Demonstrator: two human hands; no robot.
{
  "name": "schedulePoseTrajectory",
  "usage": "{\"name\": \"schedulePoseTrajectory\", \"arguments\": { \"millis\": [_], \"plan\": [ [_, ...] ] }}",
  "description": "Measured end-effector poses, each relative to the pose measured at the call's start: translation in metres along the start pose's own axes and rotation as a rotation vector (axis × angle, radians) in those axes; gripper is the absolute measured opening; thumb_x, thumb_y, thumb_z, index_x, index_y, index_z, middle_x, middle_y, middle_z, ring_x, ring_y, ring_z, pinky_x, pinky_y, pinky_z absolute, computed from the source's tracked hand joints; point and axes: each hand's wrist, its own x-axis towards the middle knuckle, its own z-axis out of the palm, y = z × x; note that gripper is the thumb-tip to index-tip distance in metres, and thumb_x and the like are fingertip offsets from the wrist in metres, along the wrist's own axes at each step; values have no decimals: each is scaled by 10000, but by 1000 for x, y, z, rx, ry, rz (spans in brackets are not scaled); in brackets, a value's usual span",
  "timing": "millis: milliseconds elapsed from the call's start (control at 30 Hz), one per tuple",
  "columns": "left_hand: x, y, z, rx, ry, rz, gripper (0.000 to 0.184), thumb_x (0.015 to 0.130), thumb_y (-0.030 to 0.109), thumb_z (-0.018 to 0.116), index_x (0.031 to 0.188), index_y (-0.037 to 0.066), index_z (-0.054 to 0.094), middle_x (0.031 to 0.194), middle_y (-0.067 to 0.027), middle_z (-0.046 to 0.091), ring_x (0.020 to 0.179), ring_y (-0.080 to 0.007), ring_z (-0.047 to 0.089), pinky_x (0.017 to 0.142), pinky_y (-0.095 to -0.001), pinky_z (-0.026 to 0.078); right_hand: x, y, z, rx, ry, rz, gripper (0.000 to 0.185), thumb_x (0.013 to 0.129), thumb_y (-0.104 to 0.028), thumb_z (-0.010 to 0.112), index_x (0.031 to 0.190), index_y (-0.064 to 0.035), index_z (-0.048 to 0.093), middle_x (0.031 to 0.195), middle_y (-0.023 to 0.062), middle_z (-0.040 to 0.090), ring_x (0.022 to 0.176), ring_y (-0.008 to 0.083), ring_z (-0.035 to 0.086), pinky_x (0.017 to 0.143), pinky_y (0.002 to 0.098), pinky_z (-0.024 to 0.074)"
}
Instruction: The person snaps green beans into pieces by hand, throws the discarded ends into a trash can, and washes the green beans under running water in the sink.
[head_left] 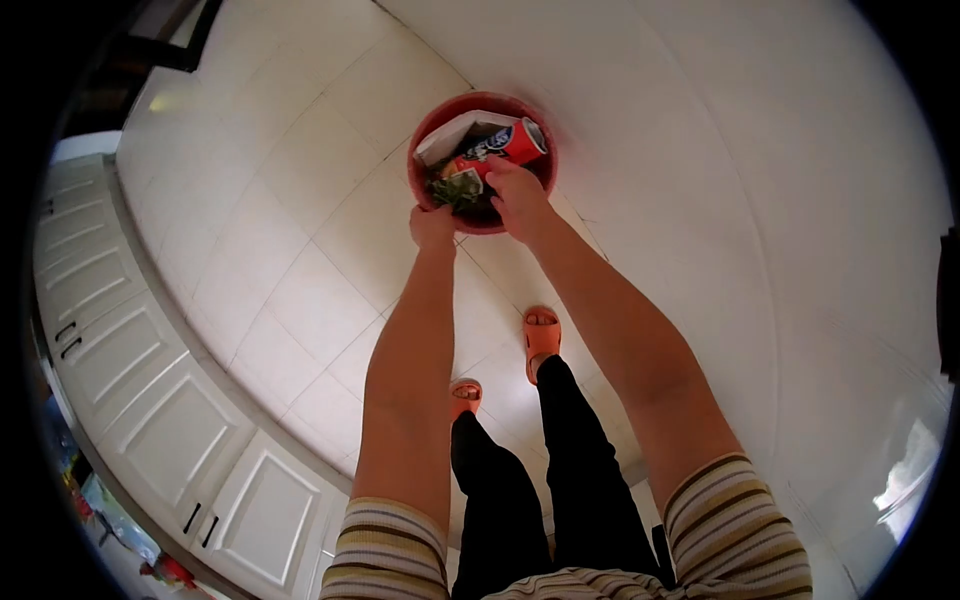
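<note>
A round red bin [413, 165] stands on the tiled floor beside the white wall, with a red can [517, 143], a pale wrapper and some green leafy scraps [455, 190] inside. My left hand [433, 227] is closed at the bin's near left rim, next to the leafy scraps; what its fingers hold is hidden. Over the bin's near right side, my right hand [517, 200] reaches in with its fingers apart, the tips close to the red can. Whether they touch it is hard to tell.
White cabinets [170, 440] with dark handles run along the left. A smooth white wall [760, 250] rises on the right. My feet in orange sandals [542, 335] stand below the bin. A dark frame [170, 50] shows at the top left.
</note>
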Motion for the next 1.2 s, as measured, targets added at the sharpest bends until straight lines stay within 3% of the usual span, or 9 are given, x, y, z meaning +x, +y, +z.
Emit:
{"name": "schedulePoseTrajectory", "arguments": {
  "millis": [67,200,333,400,600,667,733,1033,1200],
  "plan": [
    [-16,18,-9,-497,-220,-389,410,678,-10,592,1071,-17,478,941,-190,569,662,-254,582,502,-354,457,-12,2,-12,29,22,56,486,872,-104,473,1351,-85,389,1380,80,386,1286,224,316,1083,416,188],
    [-74,27,-25,-673,-195,-283,331,659,-59,579,973,-11,484,835,-117,540,604,-187,527,471,-303,426,-74,8,-30,171,100,62,420,883,-87,447,1297,-17,434,1343,105,434,1251,238,378,1062,387,259],
    [-109,-26,-36,-286,-218,-108,328,641,-83,565,944,10,482,832,-91,515,618,-177,508,512,-285,433,-170,58,-109,334,220,-6,380,894,-84,418,1263,-2,464,1261,122,507,1168,240,468,1033,376,304],
    [-124,-61,-45,-302,-444,-101,309,625,-75,563,908,25,488,843,-71,518,657,-170,507,542,-282,437,-237,90,-144,474,337,-4,301,852,-86,482,1128,13,551,1109,103,570,1004,185,526,897,302,410],
    [-220,-94,-58,157,-764,125,291,575,-80,597,818,30,484,748,-46,523,616,-166,506,534,-306,439,-390,180,-177,707,503,-124,331,911,-140,450,1197,20,497,1147,137,579,1054,228,550,913,338,428],
    [-280,-111,-29,282,-887,244,295,635,-100,572,886,38,502,744,-65,539,549,-159,522,411,-291,410,-443,197,-195,743,526,-208,345,919,-163,444,1201,31,487,1177,154,568,1065,246,551,918,351,431],
    [-348,-123,-35,356,-916,96,259,575,-74,604,790,37,512,742,-66,552,618,-174,534,511,-308,423,-482,246,-193,826,667,-184,340,926,-161,425,1190,43,491,1152,165,574,1049,255,557,919,370,433],
    [-619,-255,145,149,-1273,-147,373,658,-146,496,985,35,483,843,-91,561,713,-237,591,518,-368,522,-624,409,-333,1268,864,-418,338,941,-159,374,1130,96,491,1062,233,581,985,315,581,885,385,467],
    [-651,-292,166,272,-1293,-131,363,670,-144,494,972,55,472,868,-86,554,716,-226,583,537,-363,530,-649,431,-346,1526,892,-562,336,950,-167,370,1107,101,498,1031,235,589,980,321,585,904,405,464]
  ]
}}
